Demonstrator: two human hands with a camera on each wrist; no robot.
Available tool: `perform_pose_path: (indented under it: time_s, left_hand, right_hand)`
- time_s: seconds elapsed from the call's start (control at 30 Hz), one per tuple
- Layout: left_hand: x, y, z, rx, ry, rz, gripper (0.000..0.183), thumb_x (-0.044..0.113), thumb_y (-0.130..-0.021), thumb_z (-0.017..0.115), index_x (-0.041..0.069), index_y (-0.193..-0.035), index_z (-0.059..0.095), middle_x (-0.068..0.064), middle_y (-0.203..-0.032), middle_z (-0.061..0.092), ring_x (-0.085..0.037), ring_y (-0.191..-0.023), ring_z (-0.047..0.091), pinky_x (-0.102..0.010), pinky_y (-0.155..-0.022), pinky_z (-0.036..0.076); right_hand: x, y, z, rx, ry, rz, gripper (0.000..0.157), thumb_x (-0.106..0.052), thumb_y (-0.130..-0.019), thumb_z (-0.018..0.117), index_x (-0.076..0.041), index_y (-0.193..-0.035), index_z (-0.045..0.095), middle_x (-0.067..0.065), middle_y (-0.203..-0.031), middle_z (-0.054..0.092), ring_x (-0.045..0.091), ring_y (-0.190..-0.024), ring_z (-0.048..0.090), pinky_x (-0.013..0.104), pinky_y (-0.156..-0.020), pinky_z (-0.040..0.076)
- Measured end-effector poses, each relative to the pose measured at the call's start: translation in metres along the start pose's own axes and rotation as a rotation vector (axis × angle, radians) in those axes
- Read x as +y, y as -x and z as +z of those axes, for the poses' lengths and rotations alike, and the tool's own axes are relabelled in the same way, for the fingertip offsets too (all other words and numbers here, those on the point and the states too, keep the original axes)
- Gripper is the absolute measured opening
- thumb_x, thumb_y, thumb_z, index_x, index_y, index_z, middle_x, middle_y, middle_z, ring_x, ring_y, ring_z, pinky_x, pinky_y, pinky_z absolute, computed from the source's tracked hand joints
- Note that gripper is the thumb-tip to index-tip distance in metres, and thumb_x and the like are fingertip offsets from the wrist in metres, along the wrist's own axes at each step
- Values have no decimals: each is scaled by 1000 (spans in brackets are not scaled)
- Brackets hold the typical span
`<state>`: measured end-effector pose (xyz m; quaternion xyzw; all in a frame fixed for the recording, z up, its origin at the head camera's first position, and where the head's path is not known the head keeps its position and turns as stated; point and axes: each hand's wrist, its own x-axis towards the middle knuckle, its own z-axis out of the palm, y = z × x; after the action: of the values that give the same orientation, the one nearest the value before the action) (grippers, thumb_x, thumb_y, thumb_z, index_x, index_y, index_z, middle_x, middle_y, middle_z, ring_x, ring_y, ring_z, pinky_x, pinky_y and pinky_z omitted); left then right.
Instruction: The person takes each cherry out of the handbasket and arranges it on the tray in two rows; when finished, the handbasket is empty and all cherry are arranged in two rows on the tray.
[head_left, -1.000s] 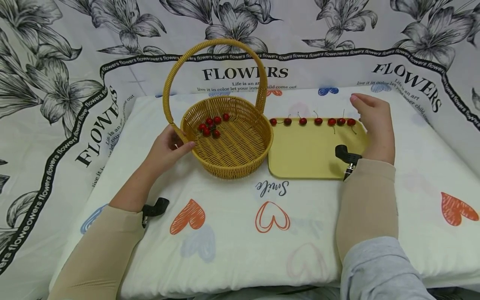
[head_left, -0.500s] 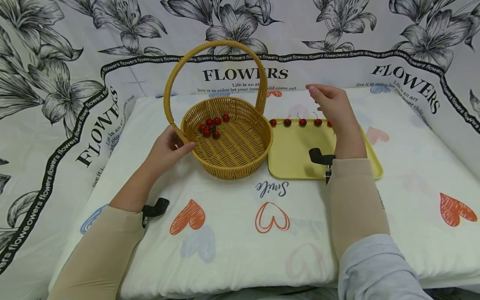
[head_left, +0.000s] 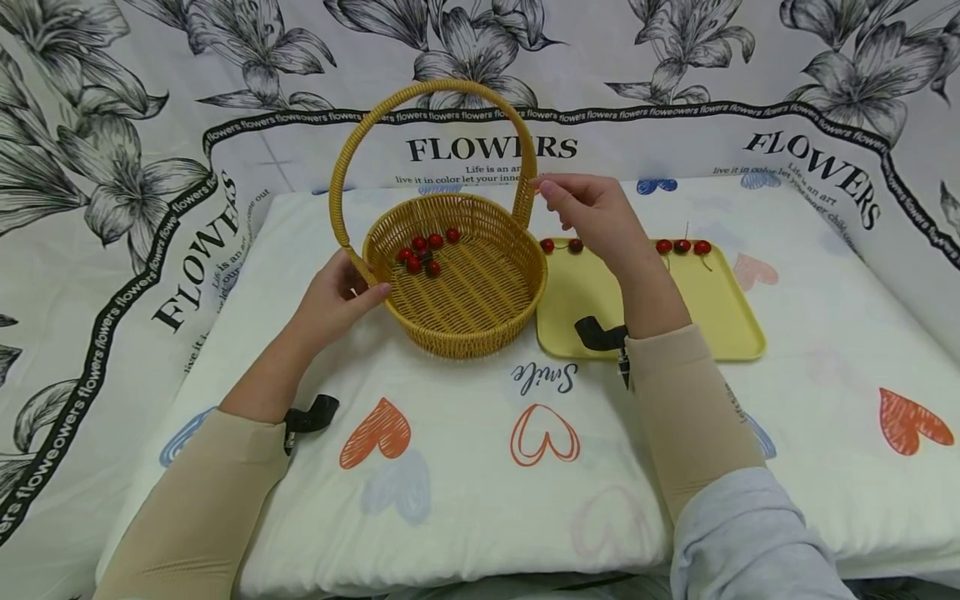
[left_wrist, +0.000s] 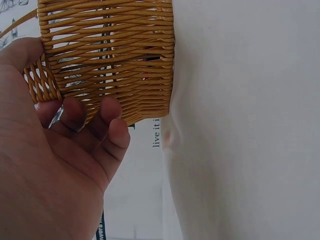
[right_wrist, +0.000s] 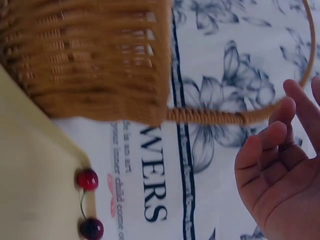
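A tan wicker basket (head_left: 465, 329) with a tall arched handle stands on the white printed cloth. Red cherries (head_left: 414, 264), several of them, lie bunched at the left inside it. My left hand (head_left: 327, 304) grips the basket's left side at the foot of the handle, thumb over the rim and fingers curled outside. My right hand (head_left: 592, 217) hovers over the tray's back edge, fingertips close to the handle's right side. Its fingers are loosely bent in the right wrist view, and I see nothing held. Whether they touch the handle I cannot tell.
Right of the basket lies a yellow tray (head_left: 723, 321). Along its back edge sit more cherries (head_left: 682, 247) with stems; my right hand hides part of that row. Flower-printed fabric (head_left: 480, 50) rises behind the cloth.
My right hand has moved left, from the tray's right end to beside the basket handle. It uncovers the right-hand cherries and now covers the middle ones. My left hand and the basket stay put.
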<state>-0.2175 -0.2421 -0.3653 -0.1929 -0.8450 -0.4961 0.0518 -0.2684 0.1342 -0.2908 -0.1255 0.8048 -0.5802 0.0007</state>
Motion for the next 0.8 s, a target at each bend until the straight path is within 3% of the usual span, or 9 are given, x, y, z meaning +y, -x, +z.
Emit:
perform_pose_path:
  time_s: [0.17,0.33,0.6,0.8]
  left_hand:
    - [9,1,0,-2,10,-6,45,2,-97,66,-9,-135,46,-27,-113,58,-21,-82,49,-22,-68,42]
    - [18,6,-1,-3,22,0,43,2,-96,66,-12,-131,46,-26,-108,58,-23,-80,49,-22,-66,42]
    - [-6,4,-2,3,-19,-30,44,7,-96,69,-5,-133,48,-10,-104,59,-20,-81,51,-25,-66,43]
    - [-7,1,-4,0,-39,-23,45,9,-96,71,-3,-133,49,-11,-101,59,-22,-82,51,-26,-65,43]
  right_hand:
    - [-1,-4,24,-91,47,-50,36,-39,-103,61,-17,-130,72,0,-127,61,20,-100,52,30,-78,47]
    - [-2,-13,47,-186,95,-59,37,-40,-102,64,-18,-130,72,-3,-123,65,15,-108,55,33,-93,50]
    - [-19,-29,78,-304,176,-90,39,-41,-102,64,-19,-133,70,-5,-124,65,15,-107,56,33,-90,49]
    - [-42,-33,87,-345,187,15,40,-45,-101,64,-24,-135,68,-5,-121,66,19,-106,57,36,-87,52]
